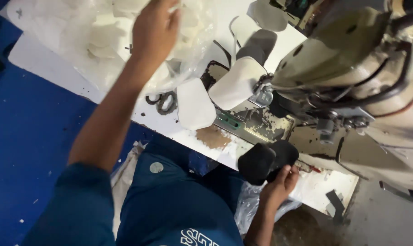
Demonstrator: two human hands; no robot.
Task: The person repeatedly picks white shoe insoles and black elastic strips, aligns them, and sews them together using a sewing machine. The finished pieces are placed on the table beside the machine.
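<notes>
My left hand (155,28) reaches across the white table (47,64) into a clear plastic bag (92,36) of white cut pieces; its fingers are blurred among them and I cannot tell whether it grips one. My right hand (281,182) holds two black padded pieces (266,160) at the table's near edge, in front of the sewing machine (352,68). A white piece (237,83) lies at the machine's needle area, and another white piece (195,104) rests beside it.
Scissors (163,101) lie on the table below the bag. Grey and white cut pieces (259,41) are spread behind the machine. A plastic bag (249,202) hangs under the table edge. Blue floor (24,136) lies to the left.
</notes>
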